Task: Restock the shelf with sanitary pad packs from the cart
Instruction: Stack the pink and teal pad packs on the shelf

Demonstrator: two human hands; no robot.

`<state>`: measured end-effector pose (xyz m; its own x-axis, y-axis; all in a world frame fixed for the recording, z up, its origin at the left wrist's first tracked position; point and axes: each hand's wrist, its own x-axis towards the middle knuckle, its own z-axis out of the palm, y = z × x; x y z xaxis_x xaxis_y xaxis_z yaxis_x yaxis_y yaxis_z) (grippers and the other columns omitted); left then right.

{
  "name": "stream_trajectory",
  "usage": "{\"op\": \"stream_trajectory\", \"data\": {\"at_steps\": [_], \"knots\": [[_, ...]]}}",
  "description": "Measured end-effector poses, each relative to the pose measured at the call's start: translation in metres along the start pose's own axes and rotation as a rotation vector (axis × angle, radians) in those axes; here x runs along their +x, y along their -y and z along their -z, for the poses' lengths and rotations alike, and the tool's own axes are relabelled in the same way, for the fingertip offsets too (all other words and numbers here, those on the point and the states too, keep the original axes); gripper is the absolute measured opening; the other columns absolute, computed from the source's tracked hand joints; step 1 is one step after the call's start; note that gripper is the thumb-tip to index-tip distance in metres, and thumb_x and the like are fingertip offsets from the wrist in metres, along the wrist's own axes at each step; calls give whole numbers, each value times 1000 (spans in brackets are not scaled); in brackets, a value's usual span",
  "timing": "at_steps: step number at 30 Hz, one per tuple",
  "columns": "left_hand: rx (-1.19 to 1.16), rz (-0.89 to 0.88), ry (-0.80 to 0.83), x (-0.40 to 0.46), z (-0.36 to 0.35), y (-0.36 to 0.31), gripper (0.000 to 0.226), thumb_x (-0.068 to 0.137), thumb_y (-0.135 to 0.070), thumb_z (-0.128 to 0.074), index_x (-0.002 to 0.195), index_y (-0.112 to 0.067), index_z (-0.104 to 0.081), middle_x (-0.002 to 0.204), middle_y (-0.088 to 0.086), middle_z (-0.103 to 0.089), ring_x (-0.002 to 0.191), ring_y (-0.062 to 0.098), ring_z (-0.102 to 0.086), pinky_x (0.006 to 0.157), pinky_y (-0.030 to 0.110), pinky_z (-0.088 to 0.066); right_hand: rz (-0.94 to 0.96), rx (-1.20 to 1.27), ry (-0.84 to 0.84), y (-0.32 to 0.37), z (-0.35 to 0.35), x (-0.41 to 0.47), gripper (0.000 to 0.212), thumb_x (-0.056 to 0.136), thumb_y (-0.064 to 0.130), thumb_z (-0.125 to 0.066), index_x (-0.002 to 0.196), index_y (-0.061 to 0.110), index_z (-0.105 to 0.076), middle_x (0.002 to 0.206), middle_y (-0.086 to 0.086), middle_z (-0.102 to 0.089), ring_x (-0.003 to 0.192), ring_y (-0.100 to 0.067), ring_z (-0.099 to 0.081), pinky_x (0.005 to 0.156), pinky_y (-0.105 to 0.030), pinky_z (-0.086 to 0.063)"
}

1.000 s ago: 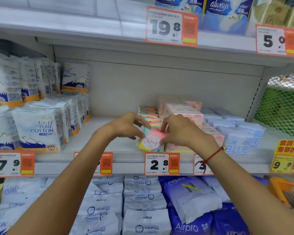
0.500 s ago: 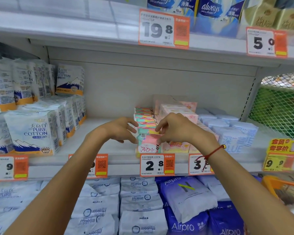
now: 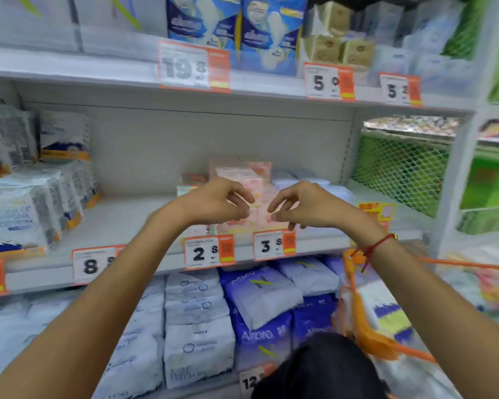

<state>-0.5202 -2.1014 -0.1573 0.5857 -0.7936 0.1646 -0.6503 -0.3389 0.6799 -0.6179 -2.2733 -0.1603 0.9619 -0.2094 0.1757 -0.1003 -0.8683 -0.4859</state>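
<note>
Hovering side by side before the grey metal middle shelf (image 3: 121, 217): left hand (image 3: 213, 204) and right hand (image 3: 306, 204), fingers loosely curled, both holding nothing. Small pink plastic-wrapped pad packs (image 3: 242, 180) stacked on shelf just behind them. Orange wire cart (image 3: 366, 338) lower right, blurred.

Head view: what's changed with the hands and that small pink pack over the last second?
Both hands let go of the small pink pack and drew back from the shelf. The left hand and right hand now hover empty, fingers loosely curled, in front of the pink packs. The camera swung right, bringing the orange cart into view. The shelf stock and price tags are otherwise unchanged.
</note>
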Motion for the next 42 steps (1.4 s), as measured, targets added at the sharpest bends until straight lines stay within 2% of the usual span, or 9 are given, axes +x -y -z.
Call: {"op": "stream_trajectory", "data": {"at_steps": [5,9,15,20,25,30,36,40,42], "knots": [[54,-122,193,12,-86,-50,32,88,4,-51,112,-11,-65,100,6,-67,80,15,-62,69,18,-50,-138,-156,123,-74,33,-76,9,85,16,-66,93,17,-71,72,-5,-70,51,0,-59,55,-18,-46],[120,-232,271,27,-156,-75,33,86,3,-50,111,-10,-68,108,8,-70,98,16,-65,92,28,-50,-327,-181,186,-140,50,-131,7,87,17,-65,91,20,-70,81,-15,-71,71,-31,-68,71,-41,-56],[609,-251,367,52,-239,-88,49,90,-31,-57,136,-19,-48,138,4,-52,127,24,-49,102,35,-41,-350,-291,275,-187,62,-178,44,85,21,-69,127,18,-56,124,4,-56,105,-12,-51,81,-15,-35],[951,-279,358,59,-266,-74,56,87,-42,-57,135,-18,-42,133,9,-52,123,27,-49,110,44,-22,-407,-237,443,-195,63,-176,57,83,31,-71,135,30,-47,144,7,-36,131,-17,-39,104,-29,-36],[637,-251,298,61,-253,-63,76,75,-42,-73,139,-30,-34,136,-3,-50,126,23,-45,108,35,-20,-393,-162,383,-195,87,-163,32,90,13,-62,121,23,-61,123,1,-60,94,0,-58,73,-6,-45],[648,-231,308,65,-251,-67,75,74,-39,-74,138,-31,-36,134,-5,-51,122,21,-48,105,35,-22,-720,-427,-53,-232,114,-168,42,91,18,-58,130,7,-47,134,-16,-52,113,-29,-55,89,-33,-45],[633,-250,211,73,-263,-77,49,84,-34,-62,131,-29,-48,133,-5,-54,126,19,-46,110,40,-20,-906,-441,326,-240,96,-181,68,97,55,-28,141,4,-39,151,-14,-34,136,-29,-37,108,-34,-32],[529,-253,200,74,-280,-85,39,87,-36,-59,126,-32,-54,134,-3,-52,128,21,-45,107,39,-26,-866,-244,129,-251,112,-197,52,99,41,-41,134,3,-47,133,-15,-53,105,-25,-58,67,-22,-47],[434,-241,179,78,-285,-88,37,86,-35,-59,123,-32,-58,134,-2,-54,126,21,-47,104,38,-34,-879,-8,-26,-263,118,-206,47,98,30,-48,136,3,-46,127,-16,-57,97,-26,-64,65,-26,-52]]}}
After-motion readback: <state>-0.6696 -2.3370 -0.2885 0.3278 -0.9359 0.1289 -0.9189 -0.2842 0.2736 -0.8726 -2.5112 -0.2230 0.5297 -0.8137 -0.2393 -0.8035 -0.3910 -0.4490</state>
